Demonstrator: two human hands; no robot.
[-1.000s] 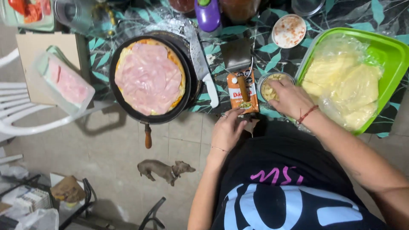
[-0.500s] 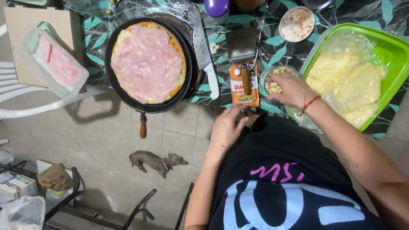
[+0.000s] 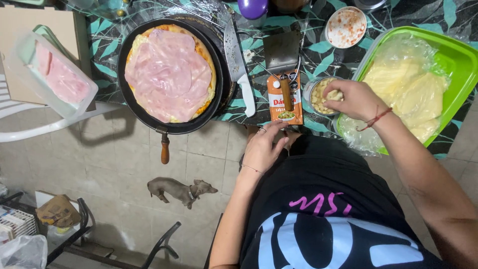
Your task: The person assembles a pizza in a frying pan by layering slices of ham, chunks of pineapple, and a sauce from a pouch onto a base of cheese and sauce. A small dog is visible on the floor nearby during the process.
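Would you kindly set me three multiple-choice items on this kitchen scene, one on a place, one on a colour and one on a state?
1. Where does the knife lie?
A. right of the pan
B. in the tub
C. on the floor

2. What colour is the tub holding the cheese?
A. red
B. green
C. black

3. What is the right hand doing?
A. gripping the pan handle
B. resting on the carton
C. reaching its fingers into the small bowl

Answers:
1 A, the blade lies on the table beside the pan's right rim.
2 B, its rim is bright green.
3 C, its fingertips are over the bowl's pale pieces, while the left hand touches the carton.
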